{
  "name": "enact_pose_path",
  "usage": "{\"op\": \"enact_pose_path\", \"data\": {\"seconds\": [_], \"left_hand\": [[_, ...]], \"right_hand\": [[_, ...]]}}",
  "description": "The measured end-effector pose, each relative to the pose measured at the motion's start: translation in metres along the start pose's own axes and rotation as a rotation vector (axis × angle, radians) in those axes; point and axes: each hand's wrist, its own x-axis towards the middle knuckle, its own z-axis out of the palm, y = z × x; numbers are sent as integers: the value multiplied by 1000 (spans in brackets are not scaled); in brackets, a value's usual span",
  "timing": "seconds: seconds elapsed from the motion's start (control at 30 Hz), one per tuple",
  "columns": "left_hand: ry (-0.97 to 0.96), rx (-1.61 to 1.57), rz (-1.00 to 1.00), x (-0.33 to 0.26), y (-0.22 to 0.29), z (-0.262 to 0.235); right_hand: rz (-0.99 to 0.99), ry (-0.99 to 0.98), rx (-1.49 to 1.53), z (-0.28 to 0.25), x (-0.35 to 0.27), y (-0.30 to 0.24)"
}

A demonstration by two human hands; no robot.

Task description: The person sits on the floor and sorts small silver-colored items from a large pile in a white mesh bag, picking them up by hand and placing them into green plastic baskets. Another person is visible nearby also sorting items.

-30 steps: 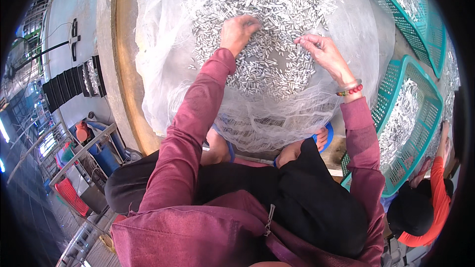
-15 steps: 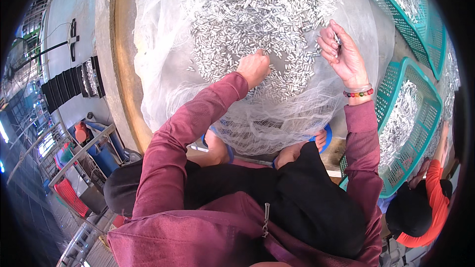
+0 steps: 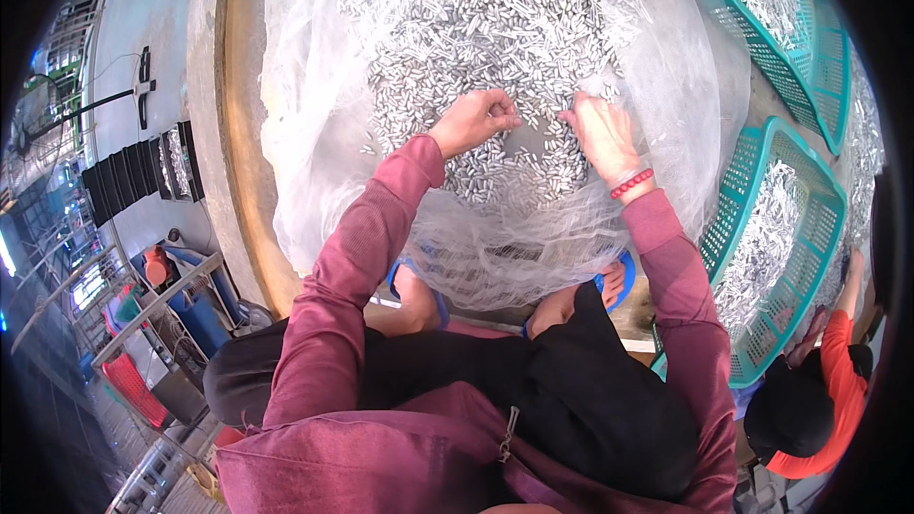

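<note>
A wide heap of small, silvery, rod-shaped pieces (image 3: 476,48) lies on a sheet of thin white netting (image 3: 533,252) in front of me. My left hand (image 3: 473,122) is over the near part of the heap, thumb and fingers drawn together in a pinch. Whether a piece sits between its fingertips is too small to make out. Palm down, my right hand (image 3: 606,138) reaches onto the heap's right side, with its fingers bent into the pieces. Its fingertips are mostly hidden. Between the hands a grey patch of surface (image 3: 528,140) shows through the pieces.
Two green perforated baskets, a near one (image 3: 830,214) and a far one (image 3: 814,105), hold silvery pieces on the right. A person in an orange top (image 3: 833,400) works beyond them. A wooden ledge (image 3: 228,133) runs along the left. My feet in blue sandals (image 3: 617,278) are below the netting.
My right hand has turned from palm up to palm down and come left and down onto the heap. My left hand has shifted slightly left, its fingers lifting from the pieces.
</note>
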Motion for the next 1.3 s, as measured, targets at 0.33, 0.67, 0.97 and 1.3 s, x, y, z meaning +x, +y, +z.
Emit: {"op": "enact_pose_path", "data": {"seconds": [0.33, 0.67, 0.97, 1.3], "left_hand": [[15, -169, 34, 11, 25, -4], [218, 633, 186, 33, 20, 49], [204, 454, 51, 3, 23, 48], [44, -1317, 174, -10, 32, -39]], "right_hand": [[597, -309, 1213, -32, -2, 15], [230, -457, 2008, -73, 9, 2], [-14, -131, 80, -19, 53, 1], [166, -204, 341, 3, 27, 4]]}}
